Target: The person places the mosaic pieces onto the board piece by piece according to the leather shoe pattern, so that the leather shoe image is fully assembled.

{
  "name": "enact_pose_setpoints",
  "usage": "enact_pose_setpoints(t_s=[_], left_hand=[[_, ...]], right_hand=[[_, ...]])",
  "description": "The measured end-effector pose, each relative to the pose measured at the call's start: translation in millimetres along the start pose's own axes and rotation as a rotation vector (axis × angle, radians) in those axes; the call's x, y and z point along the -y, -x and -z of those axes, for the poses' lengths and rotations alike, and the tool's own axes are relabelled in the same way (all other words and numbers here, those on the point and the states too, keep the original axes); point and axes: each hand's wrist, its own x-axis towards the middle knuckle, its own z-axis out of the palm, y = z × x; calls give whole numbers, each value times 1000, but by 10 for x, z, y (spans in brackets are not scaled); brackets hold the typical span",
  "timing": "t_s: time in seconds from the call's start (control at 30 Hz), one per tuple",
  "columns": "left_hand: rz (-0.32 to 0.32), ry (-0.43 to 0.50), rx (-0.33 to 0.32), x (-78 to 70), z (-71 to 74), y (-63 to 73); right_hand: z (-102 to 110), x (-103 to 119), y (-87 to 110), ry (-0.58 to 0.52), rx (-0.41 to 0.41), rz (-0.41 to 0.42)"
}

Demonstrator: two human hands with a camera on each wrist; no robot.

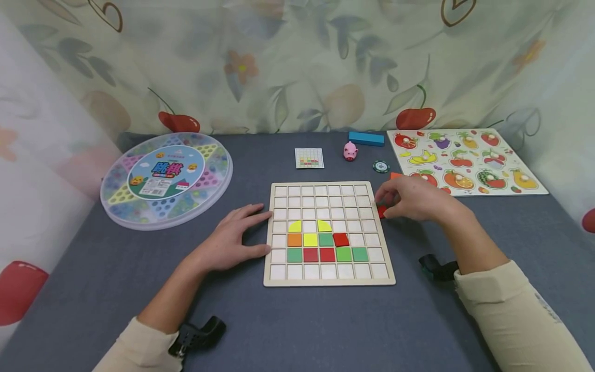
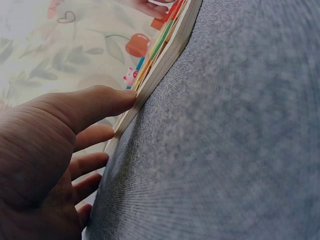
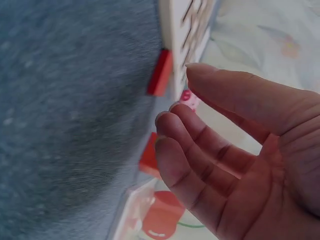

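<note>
A wooden grid board (image 1: 330, 282) lies on the cloth-covered table, with yellow, orange, green and red tiles in several cells. One red tile (image 1: 341, 239) sits slightly askew in its cell. My left hand (image 1: 228, 237) has its fingers spread, with thumb and index fingertips at the board's left edge. On the other side, my right hand (image 1: 411, 199) hovers over a loose red piece (image 3: 160, 73) lying beside the board's right edge. Its thumb and fingers (image 3: 174, 170) are apart, with nothing between them. An orange piece (image 3: 149, 156) lies near those fingers, mostly covered in the head view.
Behind the board are a small pattern card (image 1: 309, 158), a pink pig figure (image 1: 350, 151), a blue block (image 1: 366, 139) and a round chip (image 1: 380, 166). A round board-game box (image 1: 216, 201) stands at left, a fruit picture board (image 1: 499, 188) at right.
</note>
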Motion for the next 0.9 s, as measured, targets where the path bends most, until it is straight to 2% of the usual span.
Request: enact_pose_setpoints(t_s=[0.2,0.4,0.63,0.9], left_hand=[[-2,2,4,0,1,0],[-4,3,3,-1,3,1],[0,-2,7,0,-3,-3],[-3,0,2,-1,1,-2]], right_hand=[[-57,-79,-65,22,50,-40],[-59,-122,-79,24,50,-16],[-10,-115,-26,-61,99,-51],[34,72,66,-171,102,42]])
